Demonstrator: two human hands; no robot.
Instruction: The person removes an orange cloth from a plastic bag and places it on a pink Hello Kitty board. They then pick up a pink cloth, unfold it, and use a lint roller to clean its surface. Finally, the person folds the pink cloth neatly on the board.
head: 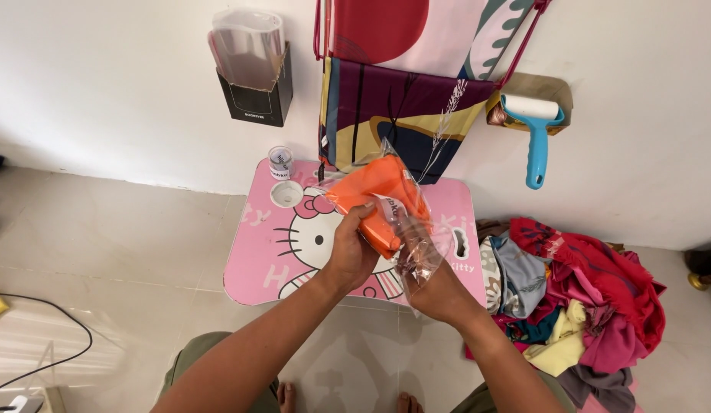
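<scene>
In the middle of the frame, the left hand [351,248] grips a folded orange cloth [374,200] that sits partly inside a clear plastic bag [416,241], its fingers curled tightly round the cloth's lower edge. The right hand [436,291], just to the lower right of it, pinches the crinkled open end of the bag, fingers closed on the plastic. Cloth and bag are held in the air above a small pink lap table [256,260] printed with a cartoon cat face, which stands on the pale tiled floor [103,229]. Near the table's upper left corner stand a small clear tape roll [280,162] and, just below it, a round white cup holder recess [286,193]. At the right of the frame lies a heap of mixed clothes [577,306] in red, pink, grey and yellow. On the white wall at the top, a black holder with clear bags [252,69] hangs at the upper left, patterned fabric [401,115] hangs in the centre, and a blue-handled lint roller [535,134] hangs to the upper right. A black cable [65,336] curves across the lower left.
</scene>
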